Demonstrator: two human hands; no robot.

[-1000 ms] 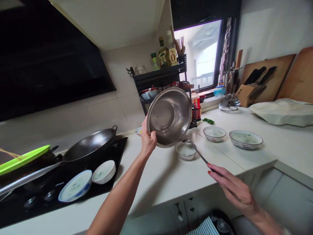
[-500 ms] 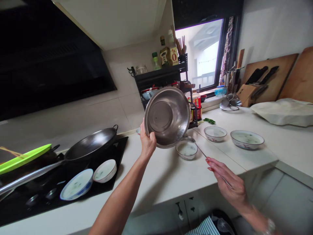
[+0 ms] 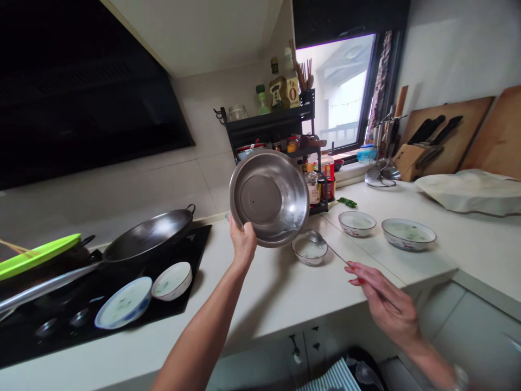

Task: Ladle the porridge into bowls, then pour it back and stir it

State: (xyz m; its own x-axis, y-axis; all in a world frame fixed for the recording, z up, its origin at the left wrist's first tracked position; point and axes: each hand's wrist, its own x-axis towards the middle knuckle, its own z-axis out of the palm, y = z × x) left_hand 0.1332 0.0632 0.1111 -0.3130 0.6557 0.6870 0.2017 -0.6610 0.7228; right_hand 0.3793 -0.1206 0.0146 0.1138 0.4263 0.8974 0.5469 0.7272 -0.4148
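My left hand grips the rim of a steel basin, which is tilted so that its inside faces me; only a thin wet film shows in it. In my right hand is the thin handle of a metal ladle. The ladle's head is over a small bowl of whitish soup, just right of the basin's lower edge. Two more filled bowls, a smaller one and a larger one, stand to the right on the white counter.
On the black stove stand a wok, a blue-patterned bowl and a smaller bowl, both filled. A black spice rack is behind the basin. A knife block and a cloth-like cover lie at right.
The basin has moved slightly left and down. The ladle has shifted right, away from the basin's rim, and its head now shows over the small bowl.
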